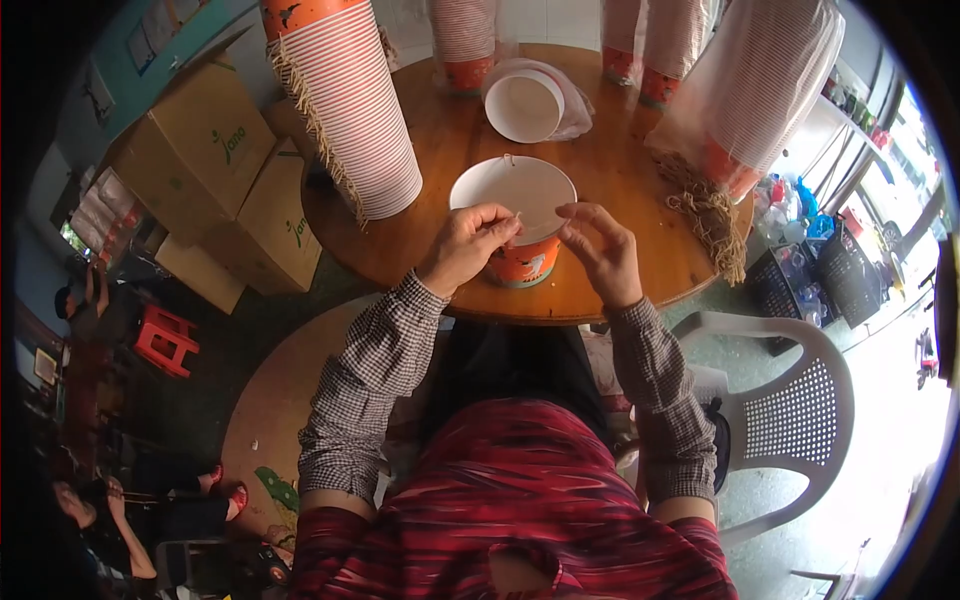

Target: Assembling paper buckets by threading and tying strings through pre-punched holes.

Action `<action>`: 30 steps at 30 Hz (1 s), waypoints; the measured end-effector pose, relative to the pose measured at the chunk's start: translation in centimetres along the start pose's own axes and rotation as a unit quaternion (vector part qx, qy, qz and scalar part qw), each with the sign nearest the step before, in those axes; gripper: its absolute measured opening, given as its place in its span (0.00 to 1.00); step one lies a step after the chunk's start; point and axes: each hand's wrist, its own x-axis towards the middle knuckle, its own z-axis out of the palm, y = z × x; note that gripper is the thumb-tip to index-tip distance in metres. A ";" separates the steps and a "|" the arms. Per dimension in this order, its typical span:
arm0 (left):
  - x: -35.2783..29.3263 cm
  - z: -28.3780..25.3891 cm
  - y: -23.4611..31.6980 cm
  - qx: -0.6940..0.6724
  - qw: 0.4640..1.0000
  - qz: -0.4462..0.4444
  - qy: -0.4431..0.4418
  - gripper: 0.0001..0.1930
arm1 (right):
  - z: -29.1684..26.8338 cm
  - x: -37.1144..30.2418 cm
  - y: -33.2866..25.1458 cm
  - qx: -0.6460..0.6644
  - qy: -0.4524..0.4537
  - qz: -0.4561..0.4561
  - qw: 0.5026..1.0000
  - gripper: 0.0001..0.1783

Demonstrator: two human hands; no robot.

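Observation:
A paper bucket (523, 268), orange outside with a printed pattern and white inside, stands upright on the round wooden table in front of me. A bit of brown twine (511, 158) shows at its far rim. My left hand (470, 240) is at the near left rim, thumb and forefinger pinched together; what is between them is too small to name. On the near right rim, my right hand (602, 250) has thumb and forefinger drawn together, and their tips hide anything they hold. A bundle of cut brown twine (712, 215) lies to the right.
A tall stack of paper buckets (350, 110), with twine hanging down it, stands left. Another white bucket (524, 106) lies beyond, by clear plastic. Wrapped stacks (770, 80) stand at the back. Cardboard boxes (200, 150) are left; a plastic chair (800, 420) is right. Another person (120, 520) sits lower left.

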 end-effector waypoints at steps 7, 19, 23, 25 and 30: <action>0.2 0.1 -0.1 -0.014 1.000 0.000 -0.005 0.10 | 0.7 0.9 0.8 -0.065 -0.019 -0.051 0.996 0.13; 0.7 0.5 -0.4 -0.075 0.997 0.020 -0.013 0.10 | 1.7 1.3 1.1 -0.010 0.000 0.043 0.999 0.09; 2.0 1.2 -0.9 -0.069 0.993 0.070 0.061 0.08 | 0.9 2.8 1.2 -0.043 0.077 0.055 0.995 0.12; 2.1 0.9 -1.5 -0.001 0.991 0.105 0.085 0.06 | 0.5 2.7 0.9 -0.094 0.070 0.051 0.992 0.11; 0.0 0.1 0.0 0.320 0.887 0.286 0.172 0.04 | 0.6 1.6 -0.8 -0.202 0.045 -0.088 0.974 0.06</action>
